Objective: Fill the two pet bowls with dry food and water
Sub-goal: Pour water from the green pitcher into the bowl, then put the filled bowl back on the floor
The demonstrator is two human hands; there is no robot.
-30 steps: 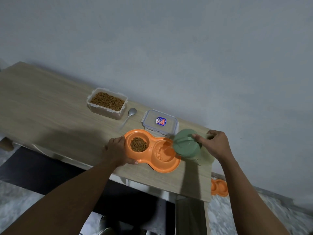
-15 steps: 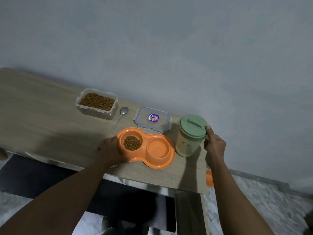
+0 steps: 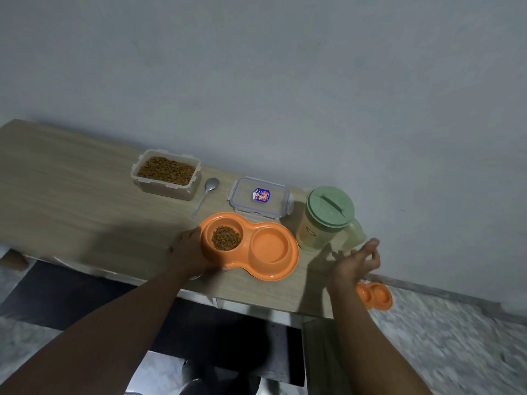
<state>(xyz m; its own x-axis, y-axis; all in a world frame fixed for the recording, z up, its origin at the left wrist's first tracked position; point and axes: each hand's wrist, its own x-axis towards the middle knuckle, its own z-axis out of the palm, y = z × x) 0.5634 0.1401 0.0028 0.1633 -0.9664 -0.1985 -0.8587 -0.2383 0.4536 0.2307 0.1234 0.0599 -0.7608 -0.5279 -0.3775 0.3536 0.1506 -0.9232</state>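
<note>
An orange double bowl (image 3: 285, 271) is set on a wooden table (image 3: 71, 195), close to the front edge and toward the table's right end. Its left end is gripped by the left hand (image 3: 188, 252), with the thumb tucked at the near rim. Dry food (image 3: 225, 238) is seen in the left compartment; whether water lies in the right compartment cannot be told. The right hand (image 3: 358, 259) is held in the air past the table's right front corner, fingers loosely curled around nothing, apart from the jug (image 3: 316, 235). That green-lidded jug is stood upright just right of the bowl, near the table's right edge and the wall. Behind the bowl a clear lid (image 3: 261, 202) is laid flat, with a spoon (image 3: 209, 188) between it and an open container (image 3: 164, 191) of food. A broad run of tabletop extends left of the container. A second orange bowl (image 3: 375, 295) is seen on the floor beyond the right forearm.
</note>
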